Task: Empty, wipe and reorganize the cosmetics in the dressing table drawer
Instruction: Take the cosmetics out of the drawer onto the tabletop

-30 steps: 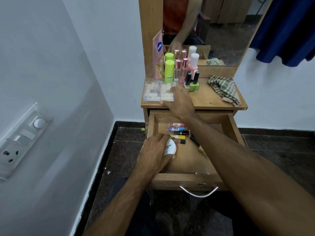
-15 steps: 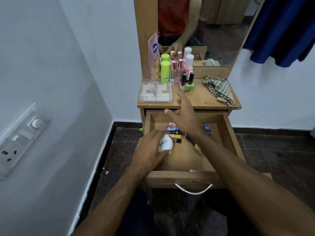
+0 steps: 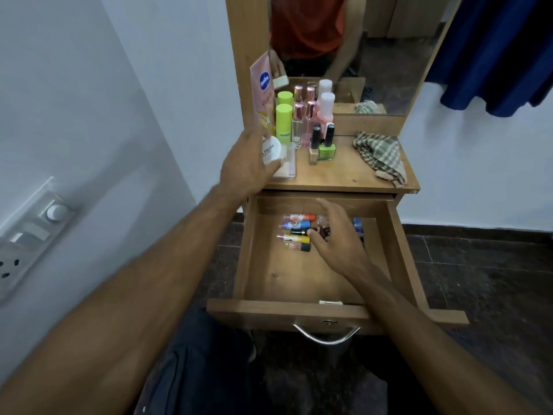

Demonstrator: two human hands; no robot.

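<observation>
The wooden drawer (image 3: 299, 311) of the dressing table stands pulled out. My left hand (image 3: 248, 163) holds a round white jar (image 3: 271, 150) lifted over the left side of the tabletop (image 3: 344, 175), above a clear plastic case (image 3: 287, 169). My right hand (image 3: 338, 238) reaches into the drawer with relaxed fingers over several small coloured tubes (image 3: 296, 232) lying near the back. Its fingers hide some small items; it grips nothing that I can see.
On the tabletop stand a pink tube (image 3: 261, 94), green bottles (image 3: 283, 121), pink spray bottles (image 3: 305, 124), a pink bottle (image 3: 325, 109) and nail polishes (image 3: 326, 145). A checked cloth (image 3: 380, 154) lies at the right. A mirror (image 3: 353, 49) rises behind; a wall switchboard (image 3: 33, 232) is left.
My left hand lifted the white jar out of the drawer and up over the tabletop. My right hand came down from the tabletop edge into the drawer over the tubes.
</observation>
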